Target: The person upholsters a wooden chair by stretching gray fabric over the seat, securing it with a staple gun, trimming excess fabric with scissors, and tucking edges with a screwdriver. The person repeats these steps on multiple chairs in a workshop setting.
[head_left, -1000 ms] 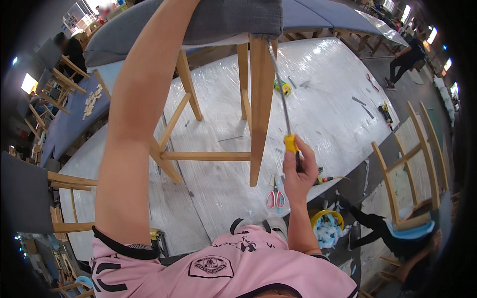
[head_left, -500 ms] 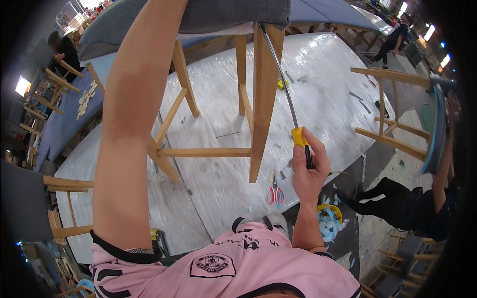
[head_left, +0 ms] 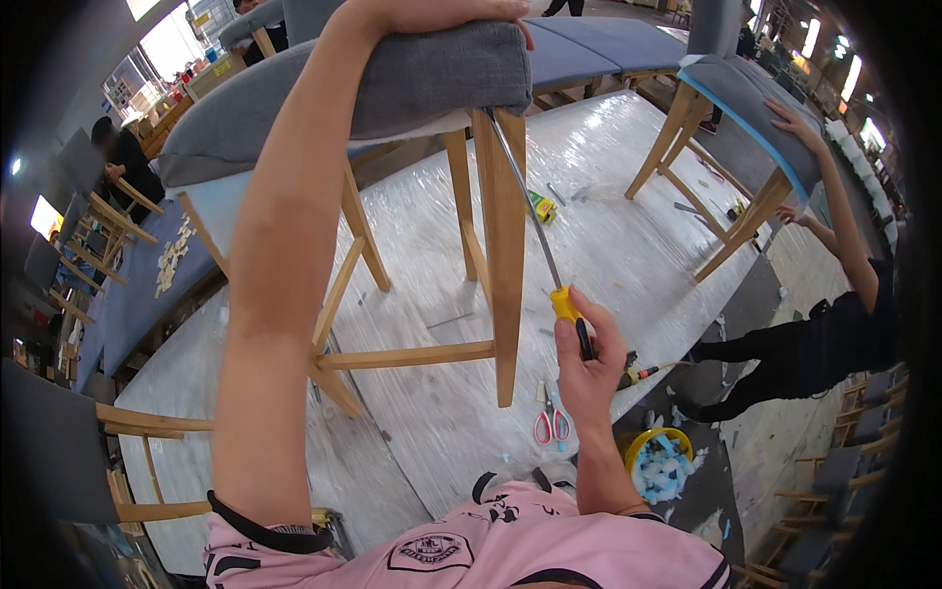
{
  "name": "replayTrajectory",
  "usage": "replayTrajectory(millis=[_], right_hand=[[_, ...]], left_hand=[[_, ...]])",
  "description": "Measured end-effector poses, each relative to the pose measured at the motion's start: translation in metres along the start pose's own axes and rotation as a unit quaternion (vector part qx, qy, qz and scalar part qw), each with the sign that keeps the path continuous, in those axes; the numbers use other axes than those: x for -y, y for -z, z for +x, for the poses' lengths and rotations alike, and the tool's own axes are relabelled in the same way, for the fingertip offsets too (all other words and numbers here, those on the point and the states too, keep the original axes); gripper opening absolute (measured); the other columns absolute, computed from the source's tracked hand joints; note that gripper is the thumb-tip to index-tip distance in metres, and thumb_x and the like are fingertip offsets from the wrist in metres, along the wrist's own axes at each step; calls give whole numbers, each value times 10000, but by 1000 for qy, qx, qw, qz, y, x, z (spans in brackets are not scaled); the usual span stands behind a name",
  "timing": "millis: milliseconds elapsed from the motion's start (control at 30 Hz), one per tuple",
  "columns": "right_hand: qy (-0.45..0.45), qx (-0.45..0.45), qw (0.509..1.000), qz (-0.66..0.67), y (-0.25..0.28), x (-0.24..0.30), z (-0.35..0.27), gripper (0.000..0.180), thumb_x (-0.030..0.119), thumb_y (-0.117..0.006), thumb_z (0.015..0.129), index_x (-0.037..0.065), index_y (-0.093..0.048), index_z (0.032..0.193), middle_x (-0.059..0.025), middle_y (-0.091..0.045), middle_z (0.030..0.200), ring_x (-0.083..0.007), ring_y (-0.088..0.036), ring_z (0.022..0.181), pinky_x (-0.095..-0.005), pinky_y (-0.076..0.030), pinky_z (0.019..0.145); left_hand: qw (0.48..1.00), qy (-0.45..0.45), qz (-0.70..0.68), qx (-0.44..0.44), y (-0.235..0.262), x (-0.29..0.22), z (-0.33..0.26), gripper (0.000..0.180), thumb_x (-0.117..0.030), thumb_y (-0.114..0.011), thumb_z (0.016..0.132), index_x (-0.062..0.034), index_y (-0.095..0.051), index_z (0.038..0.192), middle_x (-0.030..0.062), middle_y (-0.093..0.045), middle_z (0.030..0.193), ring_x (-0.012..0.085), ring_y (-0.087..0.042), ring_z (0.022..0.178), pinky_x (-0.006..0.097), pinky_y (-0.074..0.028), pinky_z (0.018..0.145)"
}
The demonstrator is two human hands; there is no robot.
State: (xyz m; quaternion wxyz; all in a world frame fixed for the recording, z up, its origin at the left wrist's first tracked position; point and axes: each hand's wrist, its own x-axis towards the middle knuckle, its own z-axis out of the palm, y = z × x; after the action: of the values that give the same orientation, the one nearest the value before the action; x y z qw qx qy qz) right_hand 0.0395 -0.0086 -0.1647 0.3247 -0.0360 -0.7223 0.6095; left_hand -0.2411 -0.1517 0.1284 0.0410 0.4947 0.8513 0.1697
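My left hand (head_left: 437,14), partly cut off by the top edge, lies on a chair's grey upholstered seat (head_left: 442,71), its fingertips bent over the corner. Below the seat stand the chair's wooden legs (head_left: 506,265), joined by rails. My right hand (head_left: 591,358) is closed round the yellow and black handle of a long screwdriver (head_left: 530,206). The screwdriver's shaft slants up to the seat's underside beside the nearest leg; its tip is hidden there. White lining shows along the seat's lower edge.
Red-handled scissors (head_left: 551,426) and a yellow tape measure (head_left: 541,206) lie on the plastic-wrapped table (head_left: 422,393). A yellow bucket (head_left: 630,461) of blue-white foam scraps stands right. There a co-worker (head_left: 834,339) handles another chair (head_left: 741,98). A grey chair (head_left: 49,442) is at left.
The view has shifted up, bringing my left hand into sight on the seat. My right hand still holds the screwdriver under the seat edge. The co-worker's chair now appears more upright.
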Motion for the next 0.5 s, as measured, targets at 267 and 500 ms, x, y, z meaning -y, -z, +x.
replayTrajectory(millis=[267,500], right_hand=[[135,-45,990,13,-40,-68,31,291,58,-717,953,27,-675,1239,-157,-725,1089,-191,-703,911,-302,-543,797],[32,63,996,54,-26,-81,33,350,109,-689,983,39,-628,1320,-142,-708,1094,-156,-666,904,-291,-531,798]], left_hand=[[998,33,-54,-12,-7,9,9,501,-568,-537,1027,-176,-770,1233,107,-715,1262,245,-626,1169,353,-415,1078],[998,-27,-44,-25,-21,19,2,561,-510,-743,879,-150,-708,1308,105,-697,1275,290,-635,1189,388,-413,1111]])
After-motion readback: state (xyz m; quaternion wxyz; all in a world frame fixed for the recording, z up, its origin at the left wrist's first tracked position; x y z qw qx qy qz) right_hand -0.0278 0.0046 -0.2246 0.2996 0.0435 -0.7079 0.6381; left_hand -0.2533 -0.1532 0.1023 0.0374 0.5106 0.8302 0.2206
